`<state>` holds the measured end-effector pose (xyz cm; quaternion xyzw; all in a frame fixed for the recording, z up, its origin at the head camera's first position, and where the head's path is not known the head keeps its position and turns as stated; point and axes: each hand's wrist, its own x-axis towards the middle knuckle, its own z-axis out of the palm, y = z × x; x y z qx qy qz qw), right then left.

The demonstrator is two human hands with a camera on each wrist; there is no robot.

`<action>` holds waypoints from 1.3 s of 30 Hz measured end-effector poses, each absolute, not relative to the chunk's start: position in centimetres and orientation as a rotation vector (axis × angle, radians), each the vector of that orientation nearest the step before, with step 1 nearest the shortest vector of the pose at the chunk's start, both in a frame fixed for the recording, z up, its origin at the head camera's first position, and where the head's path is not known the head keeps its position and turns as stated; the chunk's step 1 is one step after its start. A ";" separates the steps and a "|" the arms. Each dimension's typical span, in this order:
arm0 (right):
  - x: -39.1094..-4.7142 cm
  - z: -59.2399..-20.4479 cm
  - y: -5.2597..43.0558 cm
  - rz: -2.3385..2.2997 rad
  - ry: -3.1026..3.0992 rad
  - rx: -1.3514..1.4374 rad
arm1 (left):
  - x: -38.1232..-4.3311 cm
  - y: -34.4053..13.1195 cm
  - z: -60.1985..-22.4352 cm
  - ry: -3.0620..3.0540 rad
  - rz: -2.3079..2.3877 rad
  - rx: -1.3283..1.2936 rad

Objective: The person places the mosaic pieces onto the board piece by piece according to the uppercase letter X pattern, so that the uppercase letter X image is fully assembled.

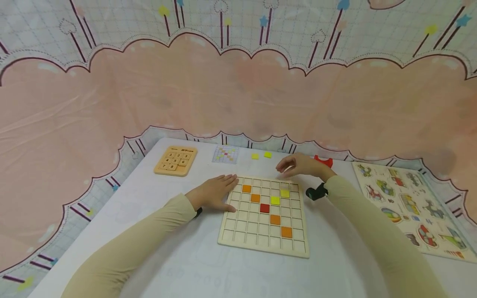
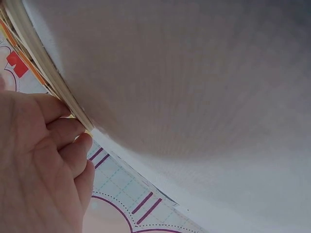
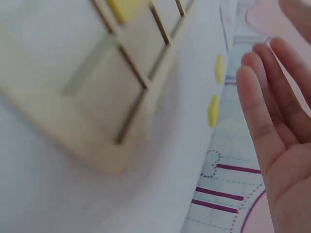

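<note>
A pale wooden grid board [image 1: 246,227] lies on the white table. Set in its squares are several orange tiles [image 1: 275,219], a red tile [image 1: 265,208] and two yellow tiles [image 1: 285,193]. My left hand [image 1: 214,192] rests at the board's upper left edge, fingers extended and touching it; the left wrist view shows the fingertips against the edge. Above the far right corner hovers my right hand [image 1: 298,165], fingers slightly bent and holding nothing. Two loose yellow tiles [image 1: 255,156] lie beyond the board, to the left of the right hand.
A small pattern card [image 1: 225,154] lies behind the board. A wooden number slide puzzle [image 1: 176,161] is at the back left. Part of a red object [image 1: 323,160] shows behind the right hand. On the right lies a picture puzzle board [image 1: 410,203]. A patterned curtain [image 1: 238,95] hangs behind.
</note>
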<state>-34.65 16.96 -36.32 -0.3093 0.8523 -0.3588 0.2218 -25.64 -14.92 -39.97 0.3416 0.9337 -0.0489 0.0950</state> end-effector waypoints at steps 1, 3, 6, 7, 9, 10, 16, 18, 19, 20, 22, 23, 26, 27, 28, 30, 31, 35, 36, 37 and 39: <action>-35.2 -36.4 16.7 -1.001 2.373 -0.846 | -25.7 -14.9 -40.0 2.768 -0.151 1.008; -36.3 -36.6 16.1 -1.017 2.411 -0.816 | -25.7 -14.9 -40.2 2.767 -0.156 1.000; -37.5 -37.0 15.2 -1.016 2.476 -0.764 | -25.7 -14.9 -40.4 2.764 -0.169 1.002; -37.9 -37.2 15.0 -1.007 2.502 -0.747 | -25.7 -14.9 -40.5 2.764 -0.167 1.008; -38.5 -37.5 14.7 -0.984 2.547 -0.721 | -25.7 -14.9 -40.7 2.765 -0.169 1.017; -38.8 -37.6 14.6 -0.969 2.571 -0.699 | -25.8 -14.9 -40.8 2.765 -0.171 1.020; -40.2 -38.5 14.1 -0.893 2.651 -0.677 | -25.7 -14.9 -40.8 2.765 -0.189 1.009; -40.6 -38.7 14.0 -0.883 2.666 -0.690 | -25.7 -14.9 -40.8 2.765 -0.219 0.998; -40.7 -38.8 13.9 -0.889 2.668 -0.688 | -25.7 -14.9 -40.7 2.765 -0.225 0.993; -40.8 -38.9 13.8 -0.898 2.666 -0.686 | -25.7 -14.9 -40.6 2.764 -0.224 0.992; -41.0 -39.0 13.6 -0.919 2.654 -0.681 | -25.6 -14.9 -40.6 2.766 -0.212 0.994; -41.0 -39.0 13.5 -0.923 2.649 -0.677 | -25.6 -14.9 -40.5 2.766 -0.204 0.998; -41.0 -39.0 13.3 -0.911 2.634 -0.681 | -25.6 -14.8 -40.4 2.767 -0.183 1.004; -41.0 -39.0 13.2 -0.898 2.635 -0.682 | -25.6 -14.8 -40.4 2.769 -0.184 1.004; -41.0 -38.9 13.2 -0.883 2.636 -0.686 | -25.6 -14.8 -40.4 2.769 -0.194 0.999; -41.0 -38.9 13.1 -0.860 2.628 -0.698 | -25.6 -14.8 -40.4 2.775 -0.200 0.996; -41.0 -38.8 13.0 -0.853 2.622 -0.703 | -25.7 -14.8 -40.5 2.779 -0.198 0.999; -41.3 -38.7 13.1 -0.838 2.562 -0.741 | -25.8 -14.9 -40.7 2.786 -0.220 0.997; -41.4 -38.7 13.1 -0.833 2.544 -0.746 | -25.9 -15.0 -40.7 2.788 -0.220 0.996; -41.3 -38.6 13.2 -0.825 2.534 -0.775 | -25.9 -15.0 -40.8 2.787 -0.223 0.994; -41.5 -38.6 13.3 -0.806 2.504 -0.781 | -25.9 -15.0 -40.8 2.790 -0.215 0.994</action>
